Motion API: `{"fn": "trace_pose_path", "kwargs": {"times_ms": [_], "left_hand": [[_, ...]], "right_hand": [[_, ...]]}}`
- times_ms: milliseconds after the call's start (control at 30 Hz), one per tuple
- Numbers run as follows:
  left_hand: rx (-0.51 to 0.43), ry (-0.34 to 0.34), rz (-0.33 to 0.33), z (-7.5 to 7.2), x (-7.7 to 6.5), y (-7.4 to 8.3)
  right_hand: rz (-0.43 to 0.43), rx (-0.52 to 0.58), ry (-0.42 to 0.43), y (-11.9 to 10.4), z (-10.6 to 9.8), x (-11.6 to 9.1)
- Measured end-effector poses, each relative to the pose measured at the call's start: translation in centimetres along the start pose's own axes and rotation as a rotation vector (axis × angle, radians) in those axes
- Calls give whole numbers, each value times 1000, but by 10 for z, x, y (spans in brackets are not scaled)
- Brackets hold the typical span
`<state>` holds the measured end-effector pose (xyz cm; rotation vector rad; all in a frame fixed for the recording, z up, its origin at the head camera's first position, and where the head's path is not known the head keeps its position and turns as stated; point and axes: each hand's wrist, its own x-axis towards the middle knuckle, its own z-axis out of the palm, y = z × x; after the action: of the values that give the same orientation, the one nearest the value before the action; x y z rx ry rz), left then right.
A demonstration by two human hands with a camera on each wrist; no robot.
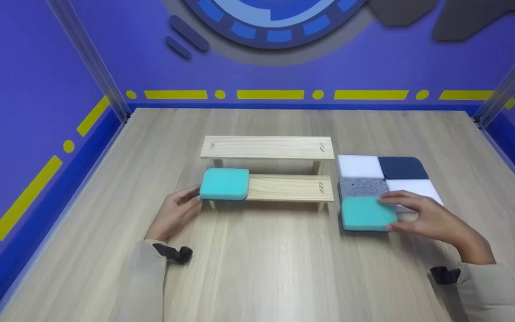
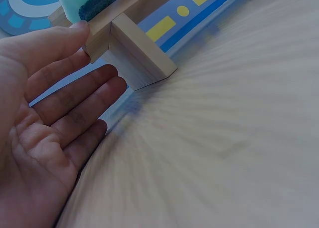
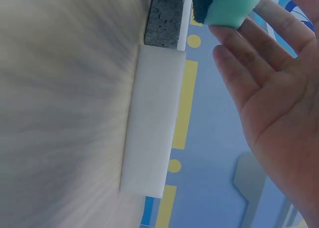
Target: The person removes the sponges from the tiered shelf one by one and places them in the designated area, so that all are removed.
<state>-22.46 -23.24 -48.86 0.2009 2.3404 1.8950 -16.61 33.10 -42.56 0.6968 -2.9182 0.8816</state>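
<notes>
A turquoise sponge [image 1: 225, 184] with a dark underside lies at the left end of the lower plank of a wooden two-step rack [image 1: 289, 188]. My left hand [image 1: 175, 212] is at that end, its thumb and forefinger right at the sponge's edge and the plank's end; the other fingers [image 2: 75, 103] extend loosely below. With the right hand [image 1: 432, 219] I pinch a second turquoise sponge [image 1: 368, 213] between thumb and fingers. In the right wrist view this sponge [image 3: 234, 6] is above the level of the grey block [image 3: 166, 18] and the white block [image 3: 152, 120].
Right of the rack, white blocks [image 1: 359, 166], a dark blue pad [image 1: 403, 167] and a speckled grey block [image 1: 361, 187] lie close together. The rack's upper plank [image 1: 266, 147] stands behind the lower one. Blue walls [image 1: 262, 80] enclose the wooden table [image 1: 262, 268].
</notes>
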Motion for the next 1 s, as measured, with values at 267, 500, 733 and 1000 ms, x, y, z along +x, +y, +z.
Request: {"fn": "trace_pose_path", "kwargs": {"times_ms": [267,500,733,1000], "left_hand": [[30,6,-3,-1,0,1],[37,5,4,-1,0,0],[-2,12,8,-1,-1,-1],[-40,16,10,1,0,-1]], "right_hand": [[-11,-31,-7,1,3,0],[-37,-72,0,3,5,0],[-39,-85,-14,3,7,1],[-32,-77,-53,4,8,2]]}}
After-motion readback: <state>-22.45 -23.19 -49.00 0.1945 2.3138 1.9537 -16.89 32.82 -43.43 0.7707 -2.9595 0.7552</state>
